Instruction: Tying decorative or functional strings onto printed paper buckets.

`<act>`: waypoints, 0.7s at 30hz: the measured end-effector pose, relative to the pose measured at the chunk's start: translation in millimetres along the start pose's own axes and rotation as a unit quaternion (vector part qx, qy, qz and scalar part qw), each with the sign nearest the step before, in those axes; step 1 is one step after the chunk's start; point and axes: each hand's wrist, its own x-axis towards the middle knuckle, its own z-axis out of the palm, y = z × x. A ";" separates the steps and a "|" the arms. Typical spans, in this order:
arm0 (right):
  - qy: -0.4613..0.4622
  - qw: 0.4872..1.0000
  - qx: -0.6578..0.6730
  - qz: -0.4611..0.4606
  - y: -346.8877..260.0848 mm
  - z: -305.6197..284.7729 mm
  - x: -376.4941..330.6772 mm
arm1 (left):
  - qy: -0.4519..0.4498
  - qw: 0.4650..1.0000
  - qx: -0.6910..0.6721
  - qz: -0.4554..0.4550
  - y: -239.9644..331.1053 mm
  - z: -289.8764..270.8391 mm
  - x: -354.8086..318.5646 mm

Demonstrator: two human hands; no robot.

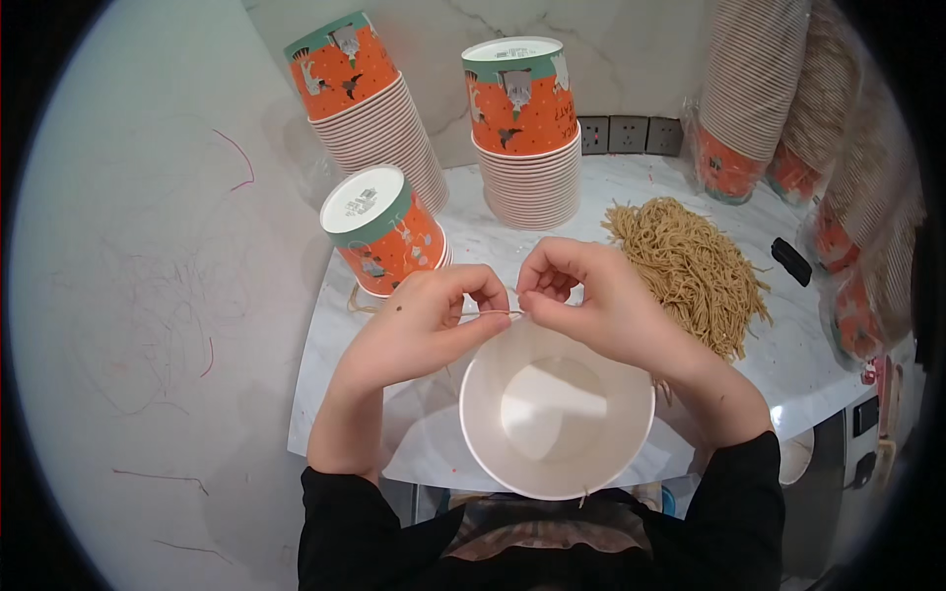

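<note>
A thin tan cord (485, 313) spans both hands, the left hand's (434, 313) and right hand's (603, 303) grip each clamped on it, above a white tub's (485, 424) far rim; behind, 3 orange tub stacks (519, 116) on the tabletop (471, 254) bear printed figures, dark lettering and small base print

Where the thin cord (480, 313) ends among the fingers (485, 328) is too small to tell. The right hand (606, 300) hides part of the tan strand pile (695, 266), and the top edge cuts off a bagged cup stack (754, 79).
</note>
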 end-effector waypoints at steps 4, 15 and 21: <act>0.026 1.000 0.001 0.017 1.1 -0.7 -0.4 | 0.044 0.999 0.017 0.021 0.4 3.3 -1.0; 0.080 0.986 -0.141 -0.023 4.9 4.8 -2.0 | 0.104 0.992 0.018 0.068 -3.1 3.6 -1.0; 0.086 0.983 -0.157 -0.038 6.2 7.9 -3.7 | 0.087 0.993 -0.002 0.078 -3.9 7.5 0.9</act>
